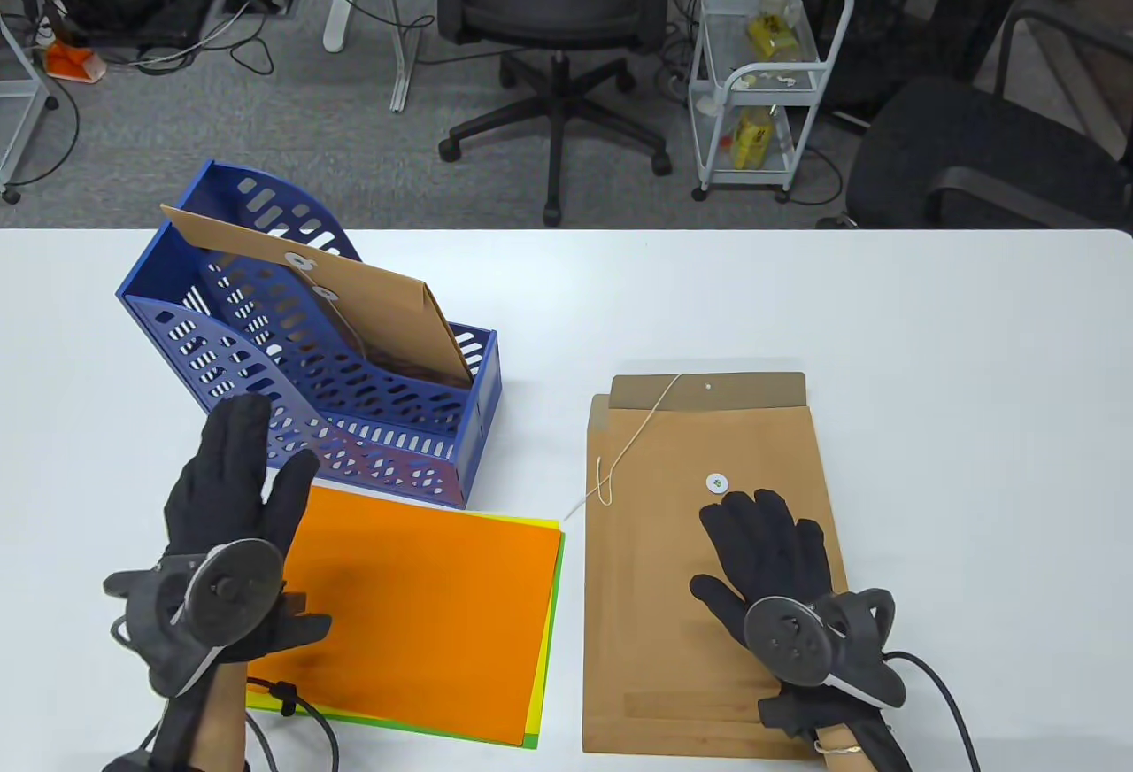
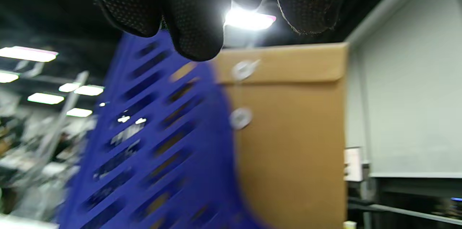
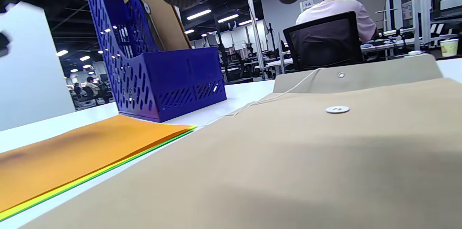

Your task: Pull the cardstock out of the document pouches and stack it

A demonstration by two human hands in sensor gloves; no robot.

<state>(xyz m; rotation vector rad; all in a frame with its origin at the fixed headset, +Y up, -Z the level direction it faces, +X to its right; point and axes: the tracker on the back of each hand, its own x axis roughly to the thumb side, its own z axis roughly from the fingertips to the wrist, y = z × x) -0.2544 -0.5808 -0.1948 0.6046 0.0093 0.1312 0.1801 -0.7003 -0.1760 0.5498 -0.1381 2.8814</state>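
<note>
Left hand (image 1: 232,489) open, empty, by rack (image 1: 389,444) w/ next pouch (image 1: 381,303); right hand (image 1: 770,542) flat on emptied pouch (image 1: 673,586). Stack (image 1: 425,604) laid. Next: grab racked pouch.

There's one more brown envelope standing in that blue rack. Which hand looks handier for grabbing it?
Probably the left hand. It is raised, fingers open, right in front of the blue rack where the upright envelope stands. The right hand lies on the flat envelope, farther from the rack.
</note>
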